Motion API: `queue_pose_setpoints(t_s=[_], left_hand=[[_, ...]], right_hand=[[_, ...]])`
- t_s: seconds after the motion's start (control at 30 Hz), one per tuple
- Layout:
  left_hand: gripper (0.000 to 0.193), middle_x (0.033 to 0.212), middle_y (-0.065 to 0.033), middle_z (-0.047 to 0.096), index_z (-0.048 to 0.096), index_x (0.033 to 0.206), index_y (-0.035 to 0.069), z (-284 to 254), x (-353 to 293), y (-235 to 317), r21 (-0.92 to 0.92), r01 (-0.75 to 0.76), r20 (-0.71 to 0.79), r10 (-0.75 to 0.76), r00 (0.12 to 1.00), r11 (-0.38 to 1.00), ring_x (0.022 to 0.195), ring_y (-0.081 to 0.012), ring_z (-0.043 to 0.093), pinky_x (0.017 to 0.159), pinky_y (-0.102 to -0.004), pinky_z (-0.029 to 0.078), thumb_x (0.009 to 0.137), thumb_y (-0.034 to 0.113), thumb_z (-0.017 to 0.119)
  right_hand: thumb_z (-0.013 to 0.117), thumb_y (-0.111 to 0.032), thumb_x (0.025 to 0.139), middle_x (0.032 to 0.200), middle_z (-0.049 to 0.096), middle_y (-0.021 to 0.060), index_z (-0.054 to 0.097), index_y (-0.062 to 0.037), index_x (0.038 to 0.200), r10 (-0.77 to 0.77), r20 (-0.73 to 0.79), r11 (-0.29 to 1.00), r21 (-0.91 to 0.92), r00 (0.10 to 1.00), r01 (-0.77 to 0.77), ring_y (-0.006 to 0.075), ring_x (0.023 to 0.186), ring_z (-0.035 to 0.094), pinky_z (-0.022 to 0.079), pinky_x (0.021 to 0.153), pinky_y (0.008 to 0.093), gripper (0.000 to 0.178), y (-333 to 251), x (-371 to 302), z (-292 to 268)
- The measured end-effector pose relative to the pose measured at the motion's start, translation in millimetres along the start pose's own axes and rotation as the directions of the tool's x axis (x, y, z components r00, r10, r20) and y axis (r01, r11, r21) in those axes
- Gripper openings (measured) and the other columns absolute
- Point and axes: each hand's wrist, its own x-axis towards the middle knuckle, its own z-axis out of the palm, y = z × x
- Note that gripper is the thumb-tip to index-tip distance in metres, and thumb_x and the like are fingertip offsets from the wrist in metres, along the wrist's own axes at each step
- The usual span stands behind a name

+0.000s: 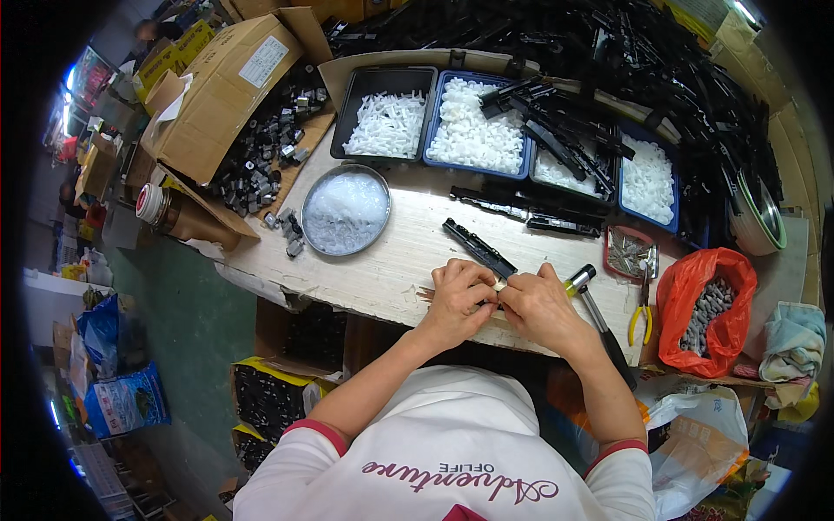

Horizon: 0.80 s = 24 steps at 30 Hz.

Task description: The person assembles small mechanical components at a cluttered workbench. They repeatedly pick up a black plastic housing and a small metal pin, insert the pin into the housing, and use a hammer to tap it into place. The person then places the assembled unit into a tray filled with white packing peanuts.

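Observation:
My left hand (458, 301) and my right hand (546, 306) meet at the bench's front edge, fingers pinched closely together. A small pale bit shows between their fingertips, too small to name. Just beyond them lies a long black plastic part (479, 247), slanting so that its near end reaches my fingers. Whether the fingers grip that part cannot be made out. To the right of my right hand rests a hammer (605, 332) with a dark handle and a yellow and silver head. Thin brown strips (426, 295) stick out beside my left hand.
Trays of small white plastic parts (388, 123) line the back, below heaped black parts (625, 52). A round metal dish (347, 211) holds clear pieces. Rightward are a red box of pins (627, 252), yellow-handled pliers (641, 321) and a red bag (665, 304) of grey pieces.

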Motion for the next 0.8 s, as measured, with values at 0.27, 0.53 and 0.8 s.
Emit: queue_pose_setpoints(t_s=[0.27, 0.53, 0.8], left_hand=[[0.010, 0.092, -0.0003, 0.052, 0.063, 0.077, 0.011, -2.8, 3.3, 6.4, 0.059, 0.051, 0.044, -0.053, 0.998, 0.997, 0.092, -0.0199, 0.042, 0.080, -0.0358, 0.025, 0.068, 0.012, 0.067], [0.014, 0.092, -0.0030, 0.050, 0.065, 0.080, 0.014, -0.4, 11.3, 7.5, 0.197, -0.116, 0.131, 0.092, 0.987, 0.973, 0.090, -0.0213, 0.043, 0.077, -0.0377, 0.027, 0.067, 0.013, 0.069], [0.016, 0.096, -0.0048, 0.051, 0.063, 0.087, 0.013, -13.5, 8.6, 1.7, 0.206, -0.168, 0.129, 0.144, 0.981, 0.964, 0.094, -0.0229, 0.043, 0.078, -0.0408, 0.029, 0.073, 0.020, 0.065]], right_hand=[[0.060, -0.009, 0.075, 0.069, 0.055, 0.0072, 0.061, -0.0049, 0.078, 0.315, -0.408, 0.947, 0.191, 0.857, -0.257, 0.0213, 0.070, 0.053, 0.036, 0.067, 0.0334, 0.006, 42.0, -47.0, -26.4], [0.055, -0.013, 0.083, 0.093, 0.060, 0.0111, 0.061, -0.0023, 0.096, 0.622, -0.711, 0.454, -0.014, 0.329, -0.891, 0.0270, 0.086, 0.057, 0.044, 0.076, 0.0342, 0.018, 155.3, -236.7, -110.2], [0.058, -0.019, 0.080, 0.115, 0.054, 0.0179, 0.043, -0.0071, 0.126, 0.716, -0.597, 0.381, -0.103, 0.363, -0.919, 0.0335, 0.107, 0.052, 0.040, 0.089, 0.0356, 0.050, 196.3, -221.5, -78.8]])
